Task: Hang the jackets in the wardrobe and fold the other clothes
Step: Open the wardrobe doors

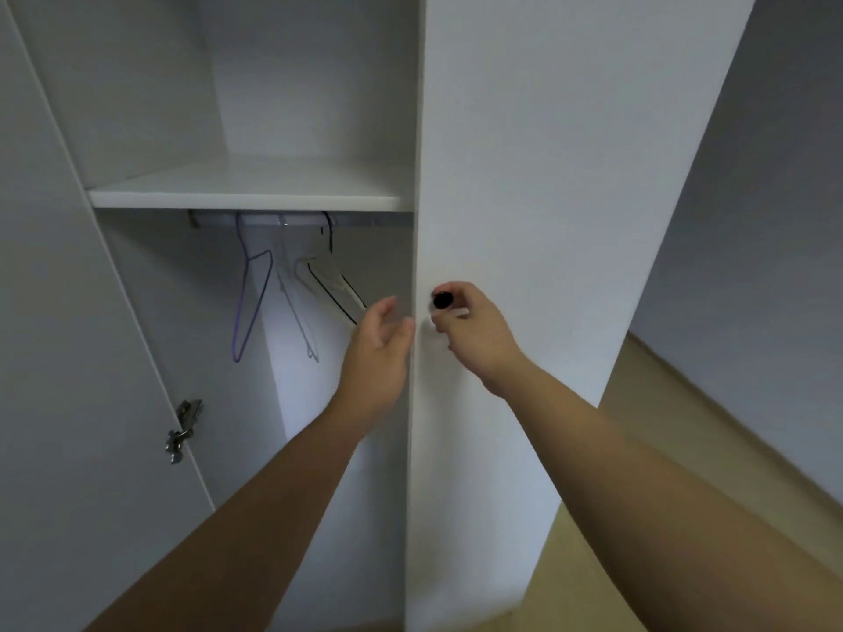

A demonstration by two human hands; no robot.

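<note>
Head view, straight into a white wardrobe point(137, 84) at close range. Left door point(68, 358) swung wide, metal hinge point(184, 426) showing on its inner side. Right door point(524, 152) standing edge-on toward the camera.

Right hand point(474, 335) raised to the small black knob point(441, 300) on the right door's face, fingers point(460, 288) curled over it and pinching it. Left hand point(376, 353) just beside that door's free edge, on the wardrobe side, fingers point(385, 307) straight and relaxed, grasping nothing; thumb very near the edge, contact impossible to tell. Both forearms bare, reaching up from the bottom of the view.

Inside, a white shelf point(251, 189) across the upper part, a rail point(273, 218) right under it. On the rail, bare hangers side by side: purple hanger point(248, 303) at left, clear hanger point(296, 321) next, then cream hanger point(303, 273) and thin black hanger point(333, 294) overlapping, nearest the left hand.

Tan floor point(684, 449) to the right of the wardrobe, meeting a pale wall point(775, 175).
</note>
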